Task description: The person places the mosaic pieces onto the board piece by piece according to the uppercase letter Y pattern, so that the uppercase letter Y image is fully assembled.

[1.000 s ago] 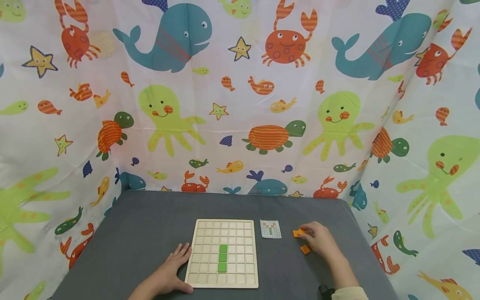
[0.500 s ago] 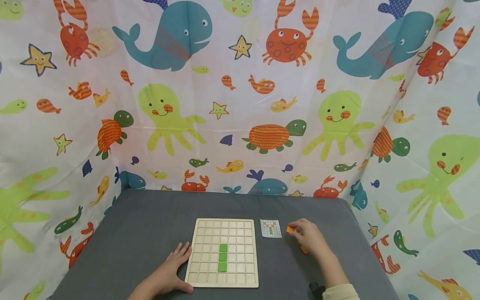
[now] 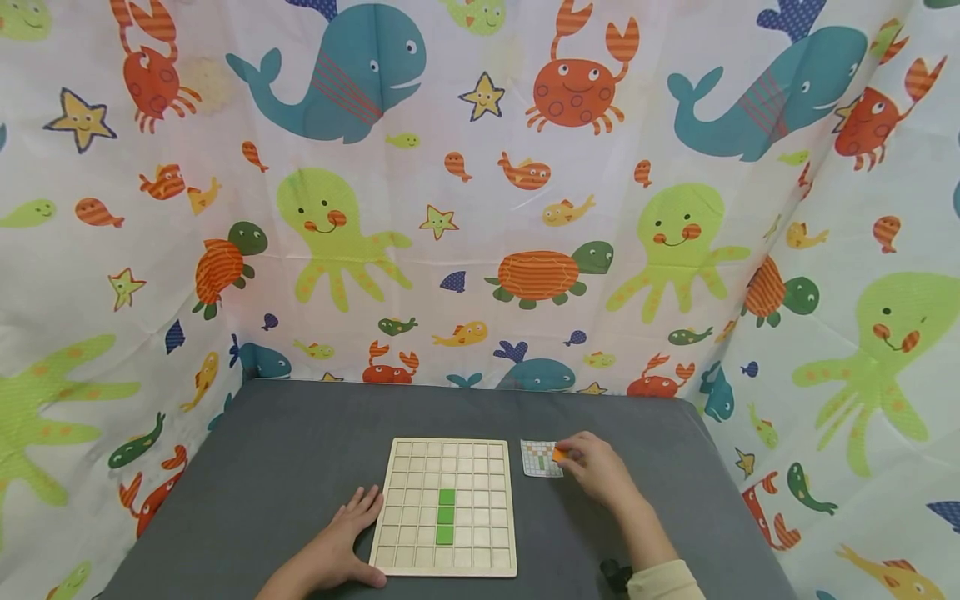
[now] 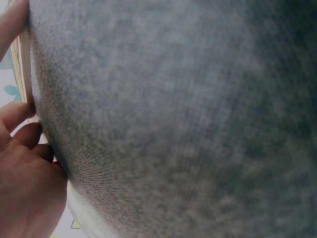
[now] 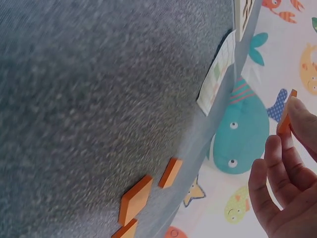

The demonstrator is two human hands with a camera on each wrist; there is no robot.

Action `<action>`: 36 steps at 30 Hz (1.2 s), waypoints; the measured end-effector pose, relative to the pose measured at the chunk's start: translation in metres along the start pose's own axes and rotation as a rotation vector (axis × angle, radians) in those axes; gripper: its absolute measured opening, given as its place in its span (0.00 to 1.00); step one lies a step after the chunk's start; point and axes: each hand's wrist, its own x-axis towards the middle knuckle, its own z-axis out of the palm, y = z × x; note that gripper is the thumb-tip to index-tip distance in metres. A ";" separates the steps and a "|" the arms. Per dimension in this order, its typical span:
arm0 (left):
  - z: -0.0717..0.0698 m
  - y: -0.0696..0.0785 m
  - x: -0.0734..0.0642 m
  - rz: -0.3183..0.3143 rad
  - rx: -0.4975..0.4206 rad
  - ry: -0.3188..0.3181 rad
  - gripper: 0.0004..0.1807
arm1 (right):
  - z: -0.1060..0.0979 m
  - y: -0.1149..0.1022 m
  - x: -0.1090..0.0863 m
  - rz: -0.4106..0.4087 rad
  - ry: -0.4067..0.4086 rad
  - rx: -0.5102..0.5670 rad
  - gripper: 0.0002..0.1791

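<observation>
My right hand (image 3: 600,471) pinches an orange square tile (image 3: 558,455) between thumb and fingers, at the right edge of a small pattern card (image 3: 540,460). The right wrist view shows the pinched orange tile (image 5: 287,116) off the table. My left hand (image 3: 343,537) lies spread at the left edge of a wooden grid board (image 3: 491,475), its thumb at the near left corner. Stacked in one column of the board are three green tiles (image 3: 445,515). In the left wrist view the left hand's fingers (image 4: 17,115) touch the board's side.
Three loose orange tiles, one of them the middle tile (image 5: 135,200), lie on the grey table (image 3: 300,442); the right hand and forearm hide them in the head view. A curtain (image 3: 465,292) with sea animals stands around the table's back and sides.
My right hand has picked an orange tile from the loose ones and carried it left to the pattern card. The left hand and the board have stayed in place.
</observation>
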 end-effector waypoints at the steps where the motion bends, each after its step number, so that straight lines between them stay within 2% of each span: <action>1: 0.000 0.000 0.000 -0.002 0.000 -0.001 0.73 | 0.001 -0.001 0.001 -0.007 0.000 -0.001 0.13; 8: 0.001 -0.002 0.000 0.007 0.003 0.000 0.74 | 0.006 -0.009 0.003 -0.006 -0.024 -0.003 0.14; 17: 0.002 -0.001 -0.001 0.014 0.003 0.007 0.74 | 0.015 -0.017 0.007 -0.038 -0.051 -0.007 0.13; 24: 0.002 -0.002 0.000 0.027 0.006 0.007 0.73 | 0.021 -0.027 0.011 -0.094 -0.076 0.004 0.13; 36: 0.001 0.000 -0.001 0.035 0.004 0.011 0.73 | 0.030 -0.039 0.012 -0.123 -0.100 0.019 0.14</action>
